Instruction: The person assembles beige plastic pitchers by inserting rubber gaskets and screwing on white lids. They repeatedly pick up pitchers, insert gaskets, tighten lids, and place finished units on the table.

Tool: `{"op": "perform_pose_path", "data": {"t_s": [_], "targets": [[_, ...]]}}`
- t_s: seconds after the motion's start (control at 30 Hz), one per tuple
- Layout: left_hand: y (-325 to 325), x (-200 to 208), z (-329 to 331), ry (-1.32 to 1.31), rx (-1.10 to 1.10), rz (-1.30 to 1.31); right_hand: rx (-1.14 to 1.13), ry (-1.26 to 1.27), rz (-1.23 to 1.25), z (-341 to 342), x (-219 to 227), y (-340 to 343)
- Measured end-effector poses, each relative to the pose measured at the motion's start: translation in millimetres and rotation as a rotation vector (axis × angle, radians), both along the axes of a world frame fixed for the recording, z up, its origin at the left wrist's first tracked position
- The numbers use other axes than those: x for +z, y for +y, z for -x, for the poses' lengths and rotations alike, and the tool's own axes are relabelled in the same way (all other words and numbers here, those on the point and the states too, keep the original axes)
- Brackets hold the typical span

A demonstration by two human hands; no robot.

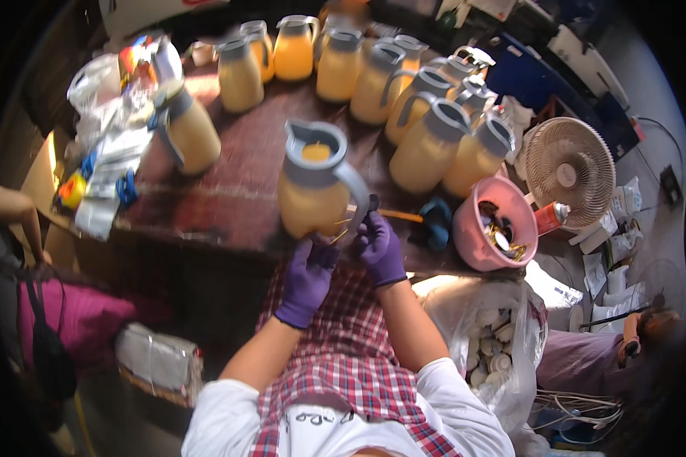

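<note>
A jug (312, 190) with a pale yellow body, grey collar and grey handle stands in front of me near the table's front edge. Both my hands wear purple gloves and work low beside it. My left hand (310, 276) is closed at the jug's base, pinching a thin gold-coloured strip (340, 235) that slants up toward the handle. My right hand (379, 245) is closed just right of the handle's lower end, close to the strip's other side. A small dark piece (373, 202) shows at its fingertips; exactly what these fingers hold is hidden.
Several similar jugs (427, 148) crowd the back and right of the brown table (236, 164); another jug (193, 129) stands left. A pink bucket (503, 259) of small parts sits at right, near a fan (570, 171). A bag of round parts (492, 346) is below.
</note>
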State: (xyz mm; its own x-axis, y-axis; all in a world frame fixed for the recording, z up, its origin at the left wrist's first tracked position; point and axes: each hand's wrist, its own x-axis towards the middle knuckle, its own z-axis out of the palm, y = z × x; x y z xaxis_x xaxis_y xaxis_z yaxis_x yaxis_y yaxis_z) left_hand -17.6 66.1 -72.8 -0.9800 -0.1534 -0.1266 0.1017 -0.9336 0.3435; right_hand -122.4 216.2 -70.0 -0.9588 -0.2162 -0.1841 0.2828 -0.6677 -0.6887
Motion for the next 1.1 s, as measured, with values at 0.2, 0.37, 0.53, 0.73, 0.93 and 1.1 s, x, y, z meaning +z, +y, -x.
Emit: {"op": "perform_pose_path", "data": {"t_s": [0.2, 0.37, 0.53, 0.73, 0.93, 1.1], "targets": [[-17.6, 88.5, 24.4, 0.324, 0.311, 0.872, -0.048, 0.469, -0.188, 54.1, 97.6, -26.1], [-36.6, 124.0, 22.4, 0.245, 0.359, 1.036, 0.233, 0.86, -0.076, 47.9, 157.4, -49.6], [-64.9, 119.1, 27.5, 0.234, 0.322, 1.0, 0.069, 1.072, -0.585, 36.5, 177.0, -59.1], [-94.3, 157.7, 23.0, 0.27, 0.368, 0.974, -0.262, 1.41, -1.068, 5.6, 201.2, -73.9], [-116.9, 182.4, 30.4, 0.277, 0.334, 1.265, -0.234, 1.397, -1.048, -9.2, 199.6, -68.4], [-176.4, 171.1, 48.2, 0.254, 0.22, 1.368, -0.39, 1.412, -1.108, -3.5, 181.0, -65.0]]}}
